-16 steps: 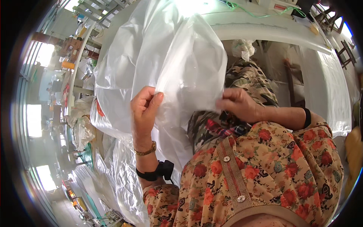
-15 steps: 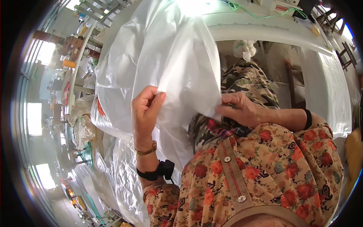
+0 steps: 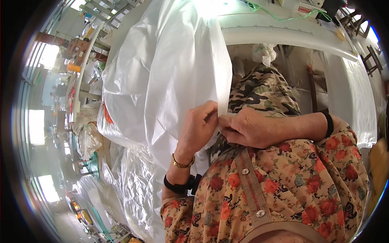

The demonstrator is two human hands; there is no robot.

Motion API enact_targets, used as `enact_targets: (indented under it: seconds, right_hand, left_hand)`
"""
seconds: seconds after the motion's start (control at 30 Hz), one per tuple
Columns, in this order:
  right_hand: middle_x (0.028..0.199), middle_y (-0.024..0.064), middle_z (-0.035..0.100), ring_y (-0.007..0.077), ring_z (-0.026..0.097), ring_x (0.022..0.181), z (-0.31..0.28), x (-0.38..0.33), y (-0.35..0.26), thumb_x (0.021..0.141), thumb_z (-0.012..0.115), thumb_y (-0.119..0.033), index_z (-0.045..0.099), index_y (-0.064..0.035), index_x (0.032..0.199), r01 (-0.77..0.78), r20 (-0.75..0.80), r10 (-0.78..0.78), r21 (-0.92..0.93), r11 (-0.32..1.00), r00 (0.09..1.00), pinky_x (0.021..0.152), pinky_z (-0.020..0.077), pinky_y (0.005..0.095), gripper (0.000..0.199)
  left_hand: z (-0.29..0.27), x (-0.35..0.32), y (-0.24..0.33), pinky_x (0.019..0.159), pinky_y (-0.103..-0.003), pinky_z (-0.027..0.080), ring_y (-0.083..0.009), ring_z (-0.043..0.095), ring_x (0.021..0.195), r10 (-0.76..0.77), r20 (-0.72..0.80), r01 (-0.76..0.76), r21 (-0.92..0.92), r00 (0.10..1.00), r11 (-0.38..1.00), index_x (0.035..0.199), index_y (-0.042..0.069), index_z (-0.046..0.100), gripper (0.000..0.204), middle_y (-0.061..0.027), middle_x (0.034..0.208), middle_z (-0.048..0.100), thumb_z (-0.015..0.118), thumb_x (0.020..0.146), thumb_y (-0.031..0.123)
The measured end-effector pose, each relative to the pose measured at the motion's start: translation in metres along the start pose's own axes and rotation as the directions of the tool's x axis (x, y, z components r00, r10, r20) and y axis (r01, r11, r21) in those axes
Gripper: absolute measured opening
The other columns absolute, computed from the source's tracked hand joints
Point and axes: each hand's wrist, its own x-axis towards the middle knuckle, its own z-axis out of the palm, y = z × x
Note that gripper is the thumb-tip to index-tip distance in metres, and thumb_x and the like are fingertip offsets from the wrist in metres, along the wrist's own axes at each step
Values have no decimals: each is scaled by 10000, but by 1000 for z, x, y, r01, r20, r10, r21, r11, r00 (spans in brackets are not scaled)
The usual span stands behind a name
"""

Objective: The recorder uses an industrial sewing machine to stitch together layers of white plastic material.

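A big sheet of translucent white plastic fabric [image 3: 178, 77] hangs off the table's front edge and drapes toward my lap. Its right border is a woven-looking strip running down to my fingers. My left hand [image 3: 198, 127] is closed, pinching that border from the left. Close against it, my right hand [image 3: 247, 127] is also closed, thumb and fingers gripping the same edge. The fingertips nearly meet, and the sheet's lower end behind them is partly hidden.
The white work table [image 3: 267, 36] has a ruler scale along its front. A green cord [image 3: 279, 18] lies near a bright lamp glow at the back. More clear plastic [image 3: 137, 178] is heaped at the left. A plastic sheet [image 3: 348, 97] hangs at the right. A white bundle [image 3: 264, 53] sits under the table edge.
My left hand has moved right along the sheet to meet my right hand, which has shifted slightly left. The sheet's edge has been drawn straighter and its border has turned.
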Motion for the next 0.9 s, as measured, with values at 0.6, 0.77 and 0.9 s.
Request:
enact_targets:
  seconds: [0.6, 0.77, 0.9]
  right_hand:
    - [672, 166, 631, 295, 609, 599, -142, 133, 108, 871, 618, -271, 565, 29, 932, -269, -642, 10, -306, 913, 767, 623, 481, 405, 311]
    - [946, 221, 669, 345, 667, 873, -185, 197, 115, 807, 602, -147, 616, 45, 979, -576, -546, 273, -522, 628, 792, 737, 527, 417, 259]
    - [1017, 213, 670, 324, 663, 962, -192, 213, 112, 781, 597, -87, 670, 24, 963, -604, -480, 369, -596, 529, 796, 764, 535, 420, 226]
  left_hand:
    - [-6, 6, 45, 459, -272, 310, -97, 333, 497, -11, -126, 10, -14, 992, 1000, 757, -1, 530, 205, -51, 539, 397, 630, 897, 112]
    - [1, 16, 43, 451, -260, 283, -61, 327, 505, 75, -84, -75, 4, 994, 997, 707, -1, 496, 230, -9, 538, 399, 626, 884, 68]
    - [15, 22, 51, 461, -320, 368, -219, 423, 443, 194, -76, -187, 90, 978, 978, 702, -1, 495, 224, -122, 533, 452, 629, 861, 81]
